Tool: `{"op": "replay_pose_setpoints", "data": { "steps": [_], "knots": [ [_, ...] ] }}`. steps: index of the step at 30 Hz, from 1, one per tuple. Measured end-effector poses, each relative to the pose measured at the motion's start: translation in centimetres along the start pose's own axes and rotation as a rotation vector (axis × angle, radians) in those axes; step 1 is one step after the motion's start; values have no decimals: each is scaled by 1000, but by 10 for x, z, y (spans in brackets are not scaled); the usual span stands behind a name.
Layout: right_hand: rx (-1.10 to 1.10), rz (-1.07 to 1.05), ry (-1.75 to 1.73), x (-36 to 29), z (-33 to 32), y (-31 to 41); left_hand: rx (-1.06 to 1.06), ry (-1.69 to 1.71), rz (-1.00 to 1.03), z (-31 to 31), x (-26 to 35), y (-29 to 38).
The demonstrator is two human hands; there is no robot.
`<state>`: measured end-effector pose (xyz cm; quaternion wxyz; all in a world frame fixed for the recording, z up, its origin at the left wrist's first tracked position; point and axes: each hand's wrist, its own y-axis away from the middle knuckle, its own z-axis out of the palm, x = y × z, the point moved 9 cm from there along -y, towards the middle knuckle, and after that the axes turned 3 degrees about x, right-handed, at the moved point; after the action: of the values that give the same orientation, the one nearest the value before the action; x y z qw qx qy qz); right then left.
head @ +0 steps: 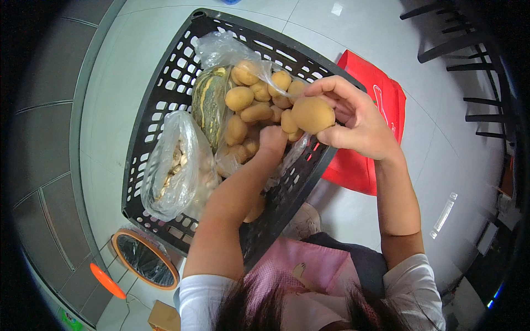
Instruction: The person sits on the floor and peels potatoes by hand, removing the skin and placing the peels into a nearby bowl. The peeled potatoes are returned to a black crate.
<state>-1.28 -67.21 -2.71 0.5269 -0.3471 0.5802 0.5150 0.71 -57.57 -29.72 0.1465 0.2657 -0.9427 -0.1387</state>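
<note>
My right hand [360,124] holds a large potato [312,115] between thumb and fingers, above the right side of a black plastic basket [269,227]. My left hand [273,138] reaches down among more potatoes [256,111] in an opened clear plastic bag [223,47]; its fingers are hidden there. Left of the potatoes lies a green, yellow-striped squash [207,107]. A second clear bag [178,165] with pale produce, perhaps garlic, rests nearer the basket's left corner. One potato [255,209] shows below my left forearm.
A red bag [352,169] lies on the tiled floor [418,165] beside the basket. At lower left stands a lined waste bin [154,245], near an orange object [107,281] and a cardboard box [165,314]. Grey cabinet fronts [45,136] line the left; black legs [480,68] appear at right.
</note>
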Motion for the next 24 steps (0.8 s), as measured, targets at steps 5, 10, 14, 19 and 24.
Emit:
{"op": "replay_pose_setpoints", "data": {
  "steps": [5, 10, 14, 19, 24],
  "knots": [
    [-1, -58, -42, -4, -2, 0, -53, -201, 286, -27, 13, 13],
    [38, -101, -53, -11, -6, -2, -232, -409, 137, -22, 16, 2],
    [48, -137, -56, -15, -10, 2, -231, -488, 262, -17, 20, -3],
    [70, -121, -96, -12, -17, 8, -341, -527, 377, -14, 13, 12],
    [50, -143, -163, -13, -18, 8, -360, -563, 355, -35, 21, 12]
  ]
}}
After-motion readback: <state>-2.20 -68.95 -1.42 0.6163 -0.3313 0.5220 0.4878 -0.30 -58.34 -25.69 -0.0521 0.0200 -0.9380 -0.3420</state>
